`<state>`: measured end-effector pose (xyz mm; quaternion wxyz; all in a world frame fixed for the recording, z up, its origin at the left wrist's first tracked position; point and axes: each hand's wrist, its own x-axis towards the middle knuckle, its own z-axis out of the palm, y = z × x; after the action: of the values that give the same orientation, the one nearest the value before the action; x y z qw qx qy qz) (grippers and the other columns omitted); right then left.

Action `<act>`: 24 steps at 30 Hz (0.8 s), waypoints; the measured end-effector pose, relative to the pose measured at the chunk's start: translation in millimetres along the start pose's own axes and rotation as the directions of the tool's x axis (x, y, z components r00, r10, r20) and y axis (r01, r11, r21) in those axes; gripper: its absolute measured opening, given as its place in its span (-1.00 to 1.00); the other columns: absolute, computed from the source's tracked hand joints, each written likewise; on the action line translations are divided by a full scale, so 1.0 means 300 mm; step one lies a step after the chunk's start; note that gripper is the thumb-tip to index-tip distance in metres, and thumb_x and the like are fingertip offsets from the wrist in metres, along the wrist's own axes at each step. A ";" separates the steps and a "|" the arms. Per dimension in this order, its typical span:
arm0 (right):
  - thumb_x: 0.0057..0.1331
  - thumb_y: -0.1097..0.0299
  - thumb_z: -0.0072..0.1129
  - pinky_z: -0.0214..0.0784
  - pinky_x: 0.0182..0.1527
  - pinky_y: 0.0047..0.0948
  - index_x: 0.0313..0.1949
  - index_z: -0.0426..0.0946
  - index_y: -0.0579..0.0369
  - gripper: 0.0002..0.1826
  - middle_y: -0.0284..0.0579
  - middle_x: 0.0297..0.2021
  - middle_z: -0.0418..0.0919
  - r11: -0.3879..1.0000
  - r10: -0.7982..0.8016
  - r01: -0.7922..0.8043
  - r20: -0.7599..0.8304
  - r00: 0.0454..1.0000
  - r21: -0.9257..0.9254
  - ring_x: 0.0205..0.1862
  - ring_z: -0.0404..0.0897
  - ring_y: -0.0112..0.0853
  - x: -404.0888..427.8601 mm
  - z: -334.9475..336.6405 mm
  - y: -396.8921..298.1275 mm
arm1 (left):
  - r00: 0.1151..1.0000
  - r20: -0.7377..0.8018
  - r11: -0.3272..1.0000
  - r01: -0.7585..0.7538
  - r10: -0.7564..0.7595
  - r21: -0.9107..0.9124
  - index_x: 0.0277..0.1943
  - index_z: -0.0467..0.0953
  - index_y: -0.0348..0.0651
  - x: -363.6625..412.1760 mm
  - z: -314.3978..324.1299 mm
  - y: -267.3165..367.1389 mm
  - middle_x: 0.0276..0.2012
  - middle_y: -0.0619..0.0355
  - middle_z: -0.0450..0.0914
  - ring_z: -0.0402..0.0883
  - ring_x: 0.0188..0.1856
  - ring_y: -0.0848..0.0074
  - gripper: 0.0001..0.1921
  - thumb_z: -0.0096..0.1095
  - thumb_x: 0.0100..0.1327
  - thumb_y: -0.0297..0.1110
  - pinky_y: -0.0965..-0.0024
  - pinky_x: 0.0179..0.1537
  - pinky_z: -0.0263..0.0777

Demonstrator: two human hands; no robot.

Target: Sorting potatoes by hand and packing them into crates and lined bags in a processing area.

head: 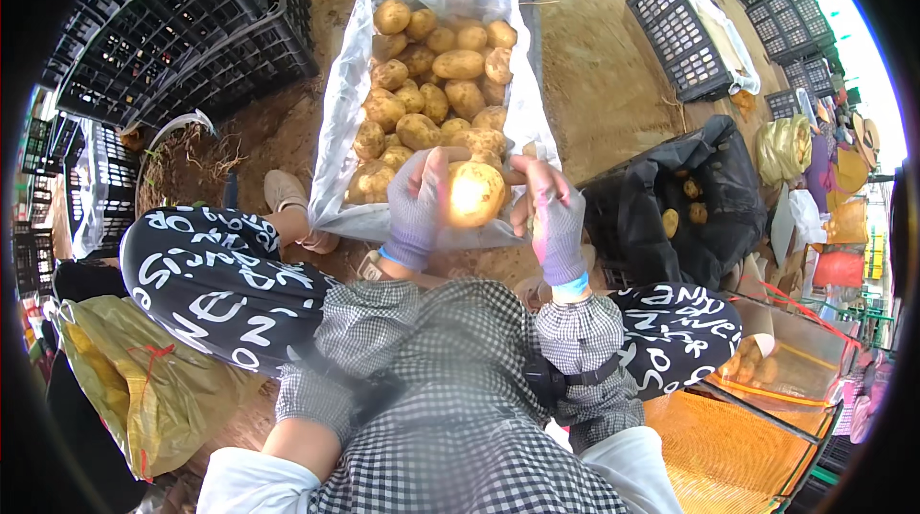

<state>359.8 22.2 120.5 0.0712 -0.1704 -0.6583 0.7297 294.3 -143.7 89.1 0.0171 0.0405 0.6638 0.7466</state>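
Before me stands a crate lined with white plastic film (332, 104), holding many potatoes (458, 65). Over its near end, my left hand (420, 201), in a grey knit glove with bare fingertips, holds a large, brightly lit potato (476, 193) from its left side. My right hand (550, 208), gloved alike, is just right of that potato, its fingers bent and apart; its fingertips look close to the potato, and whether they touch it I cannot tell. No object shows clearly in the right hand.
A black-lined crate (640, 226) with a few small potatoes is at the right. Black plastic crates (194, 32) rise at the upper left; another lined crate (683, 36) stands upper right. Yellowish sacks (136, 377) lie lower left, and an orange mesh bag (726, 442) is lower right. People are at the far right.
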 end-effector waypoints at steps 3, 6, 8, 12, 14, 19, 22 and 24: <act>0.50 -0.09 0.01 0.33 -0.54 -0.59 0.25 0.42 0.33 -0.34 -0.22 -0.40 0.59 0.996 0.083 -0.072 0.222 0.971 -0.056 -0.55 0.50 -0.55 -0.013 -0.006 0.014 | 0.979 0.020 0.961 -0.204 0.204 0.187 -0.16 0.69 -0.33 0.005 -0.012 0.051 -0.31 0.18 0.65 0.56 -0.25 0.60 -0.58 -0.03 0.56 -0.16 0.45 -0.17 0.45; 0.41 -0.03 0.22 0.55 -0.22 -0.45 0.38 0.28 0.20 -0.27 -0.09 0.02 0.56 0.978 -0.033 0.093 0.304 0.952 -0.187 -0.04 0.61 -0.43 -0.012 0.069 0.027 | 0.924 -0.032 0.920 -0.377 0.382 0.109 -0.13 0.68 -0.32 0.012 -0.003 0.050 -0.32 0.17 0.63 0.59 -0.23 0.56 -0.59 -0.01 0.55 -0.14 0.46 -0.13 0.47; 0.27 0.14 0.42 0.49 0.12 -0.32 0.39 0.28 0.16 -0.21 -0.04 0.23 0.43 0.994 -0.051 0.020 0.316 0.947 0.103 0.24 0.46 -0.31 -0.037 0.090 -0.009 | 0.981 -0.089 0.981 -0.181 0.175 -0.066 0.00 0.62 -0.30 0.005 0.006 0.066 -0.24 0.16 0.63 0.59 -0.18 0.56 -0.65 0.06 0.53 -0.15 0.45 -0.08 0.49; 0.11 0.23 0.56 0.32 0.30 -0.28 0.39 0.27 0.18 -0.09 0.00 0.22 0.44 0.635 -0.523 0.612 0.322 0.789 -0.472 0.29 0.41 -0.23 0.001 0.046 0.022 | 0.977 0.212 0.793 0.148 -0.024 -0.591 0.40 0.25 -0.22 -0.021 0.030 0.005 0.16 0.05 0.51 0.53 0.17 0.37 -0.31 0.27 0.39 0.01 0.28 0.20 0.47; 0.02 0.19 0.61 0.30 0.31 -0.30 0.39 0.25 0.21 0.00 0.05 0.23 0.42 0.605 -0.485 0.561 0.298 0.822 -0.565 0.29 0.42 -0.19 0.009 0.026 0.026 | 0.952 0.250 0.794 0.289 -0.178 -0.535 0.47 0.05 -0.25 -0.025 0.038 0.015 0.18 0.05 0.47 0.49 0.18 0.52 -0.21 0.37 0.36 -0.18 0.39 0.19 0.47; -0.11 0.23 0.68 0.35 0.27 -0.28 0.40 0.21 0.21 0.11 0.04 0.24 0.42 0.815 -0.352 0.440 0.280 0.893 -0.378 0.29 0.42 -0.18 0.020 0.047 0.005 | 0.899 0.409 0.684 0.199 0.158 -0.701 0.46 0.12 -0.29 0.017 -0.030 -0.061 0.26 0.00 0.42 0.47 0.27 0.37 -0.18 0.47 0.28 -0.26 0.31 0.25 0.46; -0.12 0.21 0.69 0.33 0.29 -0.26 0.38 0.24 0.23 0.10 0.05 0.22 0.43 0.962 -0.209 0.244 0.245 0.947 -0.124 0.28 0.44 -0.17 0.005 0.046 -0.029 | 0.876 0.453 0.544 0.465 -0.167 -0.698 0.45 0.14 -0.28 0.025 -0.005 0.048 0.26 0.02 0.42 0.50 0.25 0.39 -0.14 0.55 0.17 -0.43 0.30 0.24 0.48; -0.09 0.19 0.68 0.31 0.30 -0.28 0.35 0.28 0.24 0.05 0.08 0.22 0.44 0.649 -0.444 0.501 0.249 0.861 -0.572 0.25 0.47 -0.19 0.009 0.036 -0.016 | 0.921 0.381 0.752 0.307 -0.080 -0.583 0.45 0.13 -0.28 -0.004 0.029 0.039 0.24 0.03 0.45 0.52 0.23 0.40 -0.12 0.56 0.14 -0.49 0.30 0.22 0.50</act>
<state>353.1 13.5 125.5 0.1703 0.0250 -0.8839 0.4349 296.4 -136.5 101.8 0.2198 0.0876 0.3618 0.9017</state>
